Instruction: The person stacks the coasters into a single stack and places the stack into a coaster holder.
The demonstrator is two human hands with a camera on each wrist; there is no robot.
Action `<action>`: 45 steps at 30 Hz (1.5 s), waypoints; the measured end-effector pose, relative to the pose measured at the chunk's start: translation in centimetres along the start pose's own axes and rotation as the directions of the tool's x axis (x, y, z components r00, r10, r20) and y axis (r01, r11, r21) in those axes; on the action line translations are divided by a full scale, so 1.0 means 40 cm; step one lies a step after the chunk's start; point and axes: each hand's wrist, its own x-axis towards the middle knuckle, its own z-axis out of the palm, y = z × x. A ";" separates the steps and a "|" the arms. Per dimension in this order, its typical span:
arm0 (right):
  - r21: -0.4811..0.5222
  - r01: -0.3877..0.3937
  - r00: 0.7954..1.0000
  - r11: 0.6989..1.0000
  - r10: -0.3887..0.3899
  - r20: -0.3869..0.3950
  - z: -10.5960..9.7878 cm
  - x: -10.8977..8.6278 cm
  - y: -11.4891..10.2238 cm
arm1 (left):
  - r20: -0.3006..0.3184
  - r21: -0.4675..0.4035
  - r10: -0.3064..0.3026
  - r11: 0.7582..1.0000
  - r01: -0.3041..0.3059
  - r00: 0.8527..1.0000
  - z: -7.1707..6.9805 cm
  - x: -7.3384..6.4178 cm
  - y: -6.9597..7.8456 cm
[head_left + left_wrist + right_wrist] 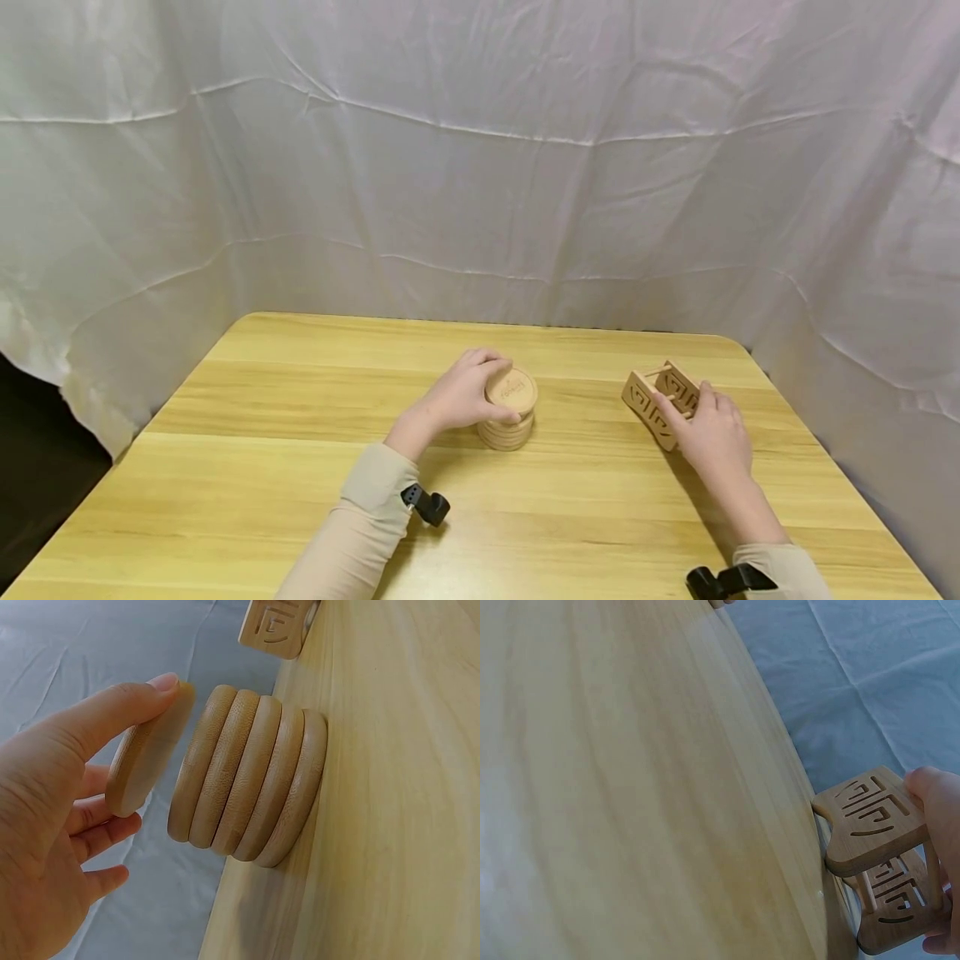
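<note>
My left hand (pixel 459 393) pinches a round wooden coaster (pixel 513 390) by its edge, thumb on one side and fingers on the other. In the left wrist view a narrow gap parts this coaster (pixel 150 757) from the top of a stack of several like coasters (pixel 244 780), which stands on the table. Over to the right, my right hand (pixel 718 433) grips a wooden coaster holder (pixel 648 407) with cut-out patterned sides joined by rods. The right wrist view has the holder (pixel 874 821) near the table surface; whether it touches there I cannot tell.
Both hands work over a light wood-grain table (pixel 300 492). Pale cloth (pixel 480 208) hangs behind and at the sides of it. Each wrist wears a small black camera, as on the left wrist camera (pixel 426 504).
</note>
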 end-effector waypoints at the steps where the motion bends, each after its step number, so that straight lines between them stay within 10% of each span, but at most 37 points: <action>1: -0.002 0.000 1.000 1.000 0.000 0.000 0.000 0.000 0.000 | 0.004 0.001 0.001 1.000 -0.001 1.000 0.000 0.001 0.000; 45: -0.006 0.025 0.999 1.000 -0.025 -0.023 0.002 -0.004 -0.003 | 0.085 0.035 0.001 0.999 -0.004 0.996 0.005 -0.007 -0.013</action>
